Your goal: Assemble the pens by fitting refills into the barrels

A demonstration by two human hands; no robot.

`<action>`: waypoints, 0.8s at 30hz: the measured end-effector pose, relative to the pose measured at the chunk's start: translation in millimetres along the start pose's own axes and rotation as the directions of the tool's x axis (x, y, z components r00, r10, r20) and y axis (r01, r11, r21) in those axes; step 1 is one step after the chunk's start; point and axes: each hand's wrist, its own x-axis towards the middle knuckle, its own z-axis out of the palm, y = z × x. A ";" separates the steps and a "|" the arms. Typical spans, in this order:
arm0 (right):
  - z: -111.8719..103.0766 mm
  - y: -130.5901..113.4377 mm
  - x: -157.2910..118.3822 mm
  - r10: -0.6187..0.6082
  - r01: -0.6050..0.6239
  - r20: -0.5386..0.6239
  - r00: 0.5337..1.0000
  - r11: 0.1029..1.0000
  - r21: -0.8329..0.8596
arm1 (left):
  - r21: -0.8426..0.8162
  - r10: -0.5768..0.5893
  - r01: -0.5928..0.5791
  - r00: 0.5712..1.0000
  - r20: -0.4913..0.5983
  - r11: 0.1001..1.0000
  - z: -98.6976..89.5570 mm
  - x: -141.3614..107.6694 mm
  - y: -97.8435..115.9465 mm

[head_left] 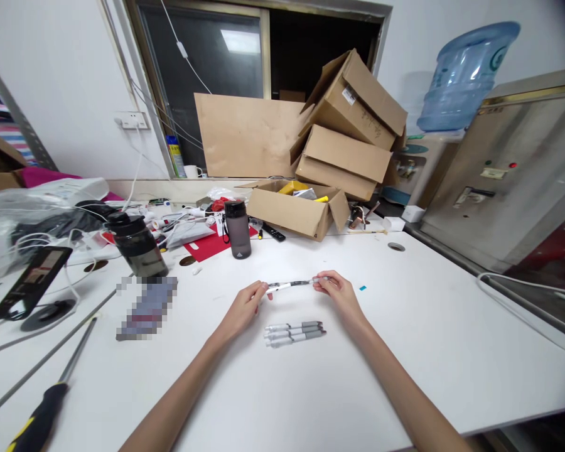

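Note:
Between both hands, above the white table, a slim white pen with dark markings point(289, 285) is stretched sideways. My left hand point(248, 304) is closed with its fingertips on the pen's left end. My right hand point(338, 292) pinches the right end, where a pale tip shows beside the fingers. Whether this is one pen or two side by side, I cannot tell. Nearer to me, several white pens with grey grips point(294, 334) lie together in a row, roughly parallel, their dark ends to the right.
A grey bottle point(238, 231) and an open carton point(289, 213) stand behind the hands. To the left are a dark bottle point(139, 248), a phone on a stand point(32, 282) and a screwdriver point(51, 392). A small blue scrap point(362, 288) lies on the white table point(433, 339).

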 end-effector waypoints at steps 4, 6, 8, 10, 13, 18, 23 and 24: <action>0.3 -2.8 -1.6 -0.002 0.003 0.006 1.000 1.000 -0.012 | 0.007 -0.006 0.006 1.000 0.002 1.000 0.1 0.4 -0.2; 0.2 -3.1 -1.4 0.003 -0.003 0.008 1.000 1.000 -0.010 | 0.005 -0.004 0.004 1.000 0.004 1.000 0.2 0.4 -0.5; -0.1 -2.8 -0.9 0.002 -0.002 0.008 1.000 1.000 -0.016 | 0.006 0.001 -0.001 1.000 0.002 1.000 0.7 0.1 -0.3; -0.1 -2.1 -0.2 -0.004 0.005 0.016 1.000 1.000 -0.028 | 0.005 0.001 -0.001 1.000 0.004 1.000 1.5 -0.3 0.2; 1.1 -1.4 -0.1 -0.010 0.013 0.053 0.999 0.998 -0.056 | -0.002 -0.004 0.004 1.000 0.014 1.000 2.8 -0.9 1.0; 3.5 -3.6 -1.9 -0.026 0.038 0.116 0.993 0.994 -0.106 | -0.015 -0.011 0.011 1.000 0.021 1.000 2.6 -0.9 0.3; 1.6 -2.3 -0.8 -0.052 0.067 0.122 0.991 0.989 -0.130 | -0.004 -0.015 0.015 1.000 0.020 1.000 2.7 -0.3 -0.3; 1.4 -1.2 -0.6 -0.054 0.070 0.120 0.991 0.988 -0.136 | -0.003 -0.013 0.013 1.000 0.022 1.000 3.1 -0.2 -0.2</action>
